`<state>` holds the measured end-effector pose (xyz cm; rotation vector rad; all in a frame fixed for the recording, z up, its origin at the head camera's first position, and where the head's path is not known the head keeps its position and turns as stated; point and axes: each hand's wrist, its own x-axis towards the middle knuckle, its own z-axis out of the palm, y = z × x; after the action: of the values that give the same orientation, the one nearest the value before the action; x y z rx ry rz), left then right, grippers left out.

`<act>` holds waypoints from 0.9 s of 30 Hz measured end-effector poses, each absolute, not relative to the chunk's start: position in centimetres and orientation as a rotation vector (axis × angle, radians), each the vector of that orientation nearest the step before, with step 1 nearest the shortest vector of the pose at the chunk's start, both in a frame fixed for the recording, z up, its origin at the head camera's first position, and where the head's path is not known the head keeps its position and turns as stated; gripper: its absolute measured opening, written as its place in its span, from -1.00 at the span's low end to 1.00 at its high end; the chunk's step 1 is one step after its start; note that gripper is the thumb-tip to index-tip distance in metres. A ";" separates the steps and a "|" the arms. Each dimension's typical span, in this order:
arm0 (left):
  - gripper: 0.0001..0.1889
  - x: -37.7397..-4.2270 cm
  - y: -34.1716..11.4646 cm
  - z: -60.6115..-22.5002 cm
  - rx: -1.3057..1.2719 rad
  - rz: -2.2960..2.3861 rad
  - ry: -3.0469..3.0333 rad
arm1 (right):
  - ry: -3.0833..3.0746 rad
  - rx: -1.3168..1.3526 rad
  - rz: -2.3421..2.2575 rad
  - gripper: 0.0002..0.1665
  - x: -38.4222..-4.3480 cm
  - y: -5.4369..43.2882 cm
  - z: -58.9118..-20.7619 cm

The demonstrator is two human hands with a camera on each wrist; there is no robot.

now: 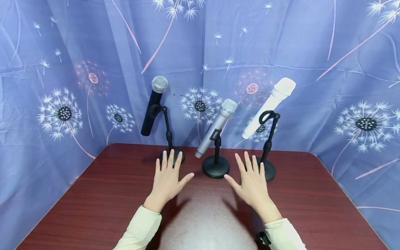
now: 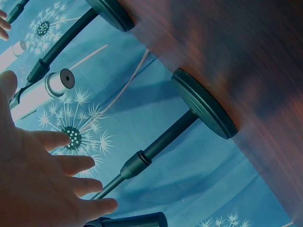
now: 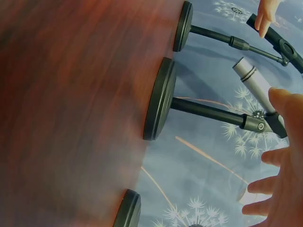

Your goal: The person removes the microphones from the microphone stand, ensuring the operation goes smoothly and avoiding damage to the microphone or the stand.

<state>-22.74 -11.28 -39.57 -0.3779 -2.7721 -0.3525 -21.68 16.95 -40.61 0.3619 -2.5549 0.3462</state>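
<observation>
Grip's empty, I've got left hand (image 1: 166,180) and right hand (image 1: 252,182) spread in front of the silver mic (image 1: 208,141), either side; its clip (image 1: 215,134) keeps it tilted, I reckon.

The head camera looks forward and down from above the near side of the table (image 1: 93,194), far enough back to take in both far corners and the curtain (image 1: 187,41) behind. The left wrist camera sits low and close, facing the far edge with a strong roll: that edge slants down to the right, and the left hand (image 2: 42,177) fills the lower left. The right wrist camera, also low and near, rolls the other way, setting the far edge almost upright, with the right hand (image 3: 294,158) at lower right. All three views share the silver microphone (image 1: 207,140) and the black microphone (image 1: 148,119).
</observation>
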 end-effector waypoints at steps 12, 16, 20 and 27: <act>-0.17 -22.8 -11.5 -39.5 -0.399 -0.351 -2.742 | -2.557 0.367 0.355 -0.04 -21.7 16.5 -40.2; -0.19 -22.8 -11.6 -39.4 -0.407 -0.351 -2.715 | -2.523 0.384 0.369 -0.05 -21.8 16.4 -40.1; -0.21 -22.8 -11.6 -39.3 -0.414 -0.355 -2.698 | -2.489 0.404 0.386 -0.05 -21.9 16.2 -39.9; -0.22 -22.7 -11.6 -38.9 -0.425 -0.367 -2.684 | -2.463 0.437 0.396 -0.05 -22.0 15.8 -39.6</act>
<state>-22.70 -11.59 -38.89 -0.4254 -2.6842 -0.3673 -21.98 15.85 -39.62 0.4373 -2.4628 0.3963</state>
